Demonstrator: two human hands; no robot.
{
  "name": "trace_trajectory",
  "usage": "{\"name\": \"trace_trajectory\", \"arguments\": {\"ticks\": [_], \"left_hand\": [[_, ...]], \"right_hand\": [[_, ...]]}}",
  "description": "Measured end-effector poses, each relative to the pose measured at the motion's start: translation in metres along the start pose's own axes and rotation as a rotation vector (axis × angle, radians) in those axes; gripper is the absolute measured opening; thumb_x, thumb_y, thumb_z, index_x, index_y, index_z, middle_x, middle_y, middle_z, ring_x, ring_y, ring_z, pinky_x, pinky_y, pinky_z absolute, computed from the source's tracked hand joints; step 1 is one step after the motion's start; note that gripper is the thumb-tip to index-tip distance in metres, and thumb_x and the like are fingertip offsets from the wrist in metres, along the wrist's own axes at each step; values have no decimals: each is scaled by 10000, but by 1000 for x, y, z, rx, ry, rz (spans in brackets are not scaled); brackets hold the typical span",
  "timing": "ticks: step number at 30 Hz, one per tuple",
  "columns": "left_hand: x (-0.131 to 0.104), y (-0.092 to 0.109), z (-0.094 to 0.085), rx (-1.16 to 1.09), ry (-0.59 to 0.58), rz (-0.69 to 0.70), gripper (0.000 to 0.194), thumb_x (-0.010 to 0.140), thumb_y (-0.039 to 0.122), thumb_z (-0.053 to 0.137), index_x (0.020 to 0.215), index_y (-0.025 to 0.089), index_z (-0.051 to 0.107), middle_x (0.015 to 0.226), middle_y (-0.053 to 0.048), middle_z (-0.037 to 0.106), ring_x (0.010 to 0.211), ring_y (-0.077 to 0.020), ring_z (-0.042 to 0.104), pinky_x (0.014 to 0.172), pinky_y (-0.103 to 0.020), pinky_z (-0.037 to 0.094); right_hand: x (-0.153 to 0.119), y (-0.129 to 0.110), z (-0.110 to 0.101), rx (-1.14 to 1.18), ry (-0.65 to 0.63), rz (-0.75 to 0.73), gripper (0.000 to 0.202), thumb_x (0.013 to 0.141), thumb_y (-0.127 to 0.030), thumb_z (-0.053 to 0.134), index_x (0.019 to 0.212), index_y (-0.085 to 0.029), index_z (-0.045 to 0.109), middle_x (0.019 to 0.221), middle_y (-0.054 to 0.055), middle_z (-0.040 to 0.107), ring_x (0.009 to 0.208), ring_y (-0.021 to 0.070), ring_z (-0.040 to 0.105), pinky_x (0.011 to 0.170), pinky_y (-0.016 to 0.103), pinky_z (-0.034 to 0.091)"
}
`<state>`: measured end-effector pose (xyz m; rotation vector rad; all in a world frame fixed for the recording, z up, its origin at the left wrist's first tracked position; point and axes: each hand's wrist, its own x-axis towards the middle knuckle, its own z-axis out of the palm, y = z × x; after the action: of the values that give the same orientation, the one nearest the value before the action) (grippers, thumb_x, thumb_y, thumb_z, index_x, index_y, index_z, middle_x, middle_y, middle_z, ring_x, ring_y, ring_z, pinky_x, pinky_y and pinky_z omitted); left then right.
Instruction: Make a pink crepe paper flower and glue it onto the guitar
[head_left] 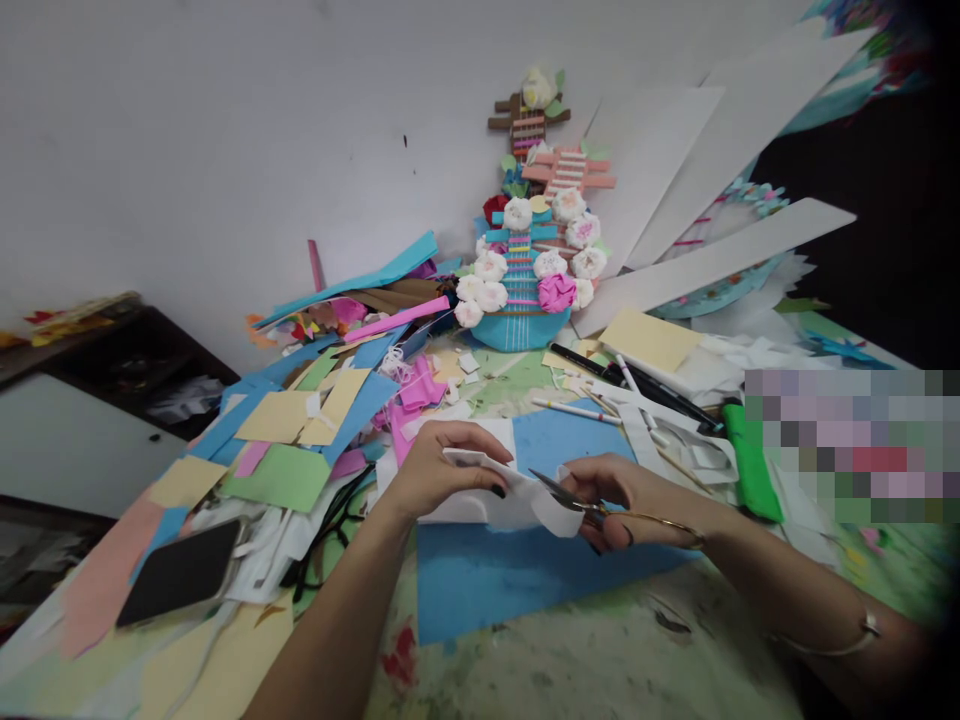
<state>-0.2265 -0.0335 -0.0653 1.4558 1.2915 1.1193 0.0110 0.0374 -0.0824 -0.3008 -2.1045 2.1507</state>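
My left hand [450, 465] pinches a piece of white paper [525, 500] between thumb and fingers, holding it up over a blue sheet [525, 590]. In my right hand [626, 490] is a pair of scissors [559, 490] with gold-coloured handles, its blades pointing left and lying against the paper's right part. The paper's right end curls down beside the blades. Whether the blades are apart is hard to make out. Under both hands, the blue sheet lies flat on the paint-stained table [585, 660].
Paper scraps [277, 475], a phone [184, 575] and eyeglasses [322, 535] lie to the left. A flower-trimmed blue paper instrument [521, 325] stands against the wall. Pens [585, 362], a green object [752, 465] and white boards [720, 255] are on the right.
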Motion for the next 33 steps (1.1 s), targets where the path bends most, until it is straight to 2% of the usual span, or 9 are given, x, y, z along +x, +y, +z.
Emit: {"name": "trace_trajectory", "arguments": {"ticks": [7,13,18,24,29,33], "left_hand": [[-1,5,7,149,-16,68,206,558,214,816,735,148,733,747,-53,726,663,-155,660,583,-209,518],[-2,1,12,153,-37,12,229,568,238,814,761,141,737,716,-49,717,565,-121,612,494,-188,448],[-3,1,12,101,-70,-16,126,610,188,771,710,122,731,680,-58,708,575,-132,612,511,-200,449],[-1,-1,12,4,-143,108,56,667,135,705,718,115,715,734,-84,698,698,-182,639,634,-262,494],[0,-5,11,-37,-211,153,183,626,233,777,749,114,712,748,-106,693,716,-210,643,652,-298,512],[0,-7,13,-53,-176,105,229,602,301,803,693,114,707,701,-103,686,695,-208,639,638,-299,512]], "right_hand": [[1,-1,3,26,8,59,588,632,-694,626,797,-156,455,656,3,552,565,96,486,497,217,354],[2,0,5,36,30,24,573,639,-665,649,803,-144,473,702,47,594,628,127,550,522,218,375],[3,-1,4,-61,62,13,590,604,-694,651,763,-155,473,647,-6,539,589,108,487,530,224,330],[2,-1,6,-202,134,2,544,596,-636,698,751,-162,480,684,-19,486,641,112,415,575,235,297],[1,0,7,-280,166,-36,422,628,-504,724,725,-173,481,701,-29,436,649,105,349,576,227,277],[2,-1,8,-288,180,-41,397,604,-460,750,736,-175,507,711,-28,454,657,106,355,580,223,288]]}}
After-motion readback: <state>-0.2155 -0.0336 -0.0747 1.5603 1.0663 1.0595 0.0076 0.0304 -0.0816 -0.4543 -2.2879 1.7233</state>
